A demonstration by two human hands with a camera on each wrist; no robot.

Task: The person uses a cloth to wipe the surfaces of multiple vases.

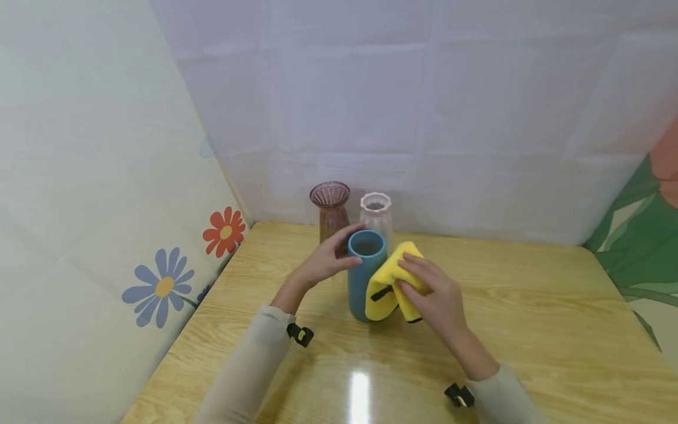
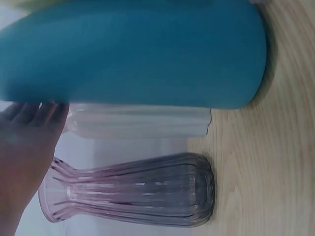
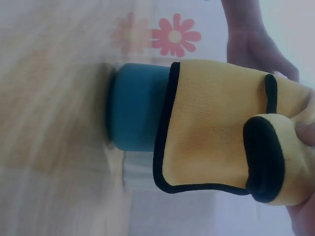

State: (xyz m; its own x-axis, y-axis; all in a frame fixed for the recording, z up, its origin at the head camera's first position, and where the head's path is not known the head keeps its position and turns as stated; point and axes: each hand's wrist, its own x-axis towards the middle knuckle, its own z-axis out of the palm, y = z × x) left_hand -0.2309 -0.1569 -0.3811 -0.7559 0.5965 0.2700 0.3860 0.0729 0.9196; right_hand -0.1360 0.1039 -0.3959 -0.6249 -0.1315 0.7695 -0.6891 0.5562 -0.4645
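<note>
A blue cylindrical vase (image 1: 359, 282) stands upright on the wooden table. My left hand (image 1: 327, 256) grips it near the rim, thumb in front and fingers reaching behind; in the left wrist view the fingers (image 2: 37, 113) partly disappear behind the vase. A folded yellow cloth (image 1: 389, 277) with dark edging is pinched in my right hand (image 1: 436, 294) and lies along the vase's right side. In the right wrist view, the cloth (image 3: 211, 128) covers much of the vase (image 3: 140, 105), leaving its lower end showing.
Behind the blue vase stand a purple-pink ribbed glass vase (image 1: 332, 215) at left and a pale pink vase (image 1: 377, 219) with a scalloped rim. A white sheet (image 1: 424, 118) hangs behind the table (image 1: 529, 294), and a flower-printed sheet (image 1: 79, 206) borders its left side.
</note>
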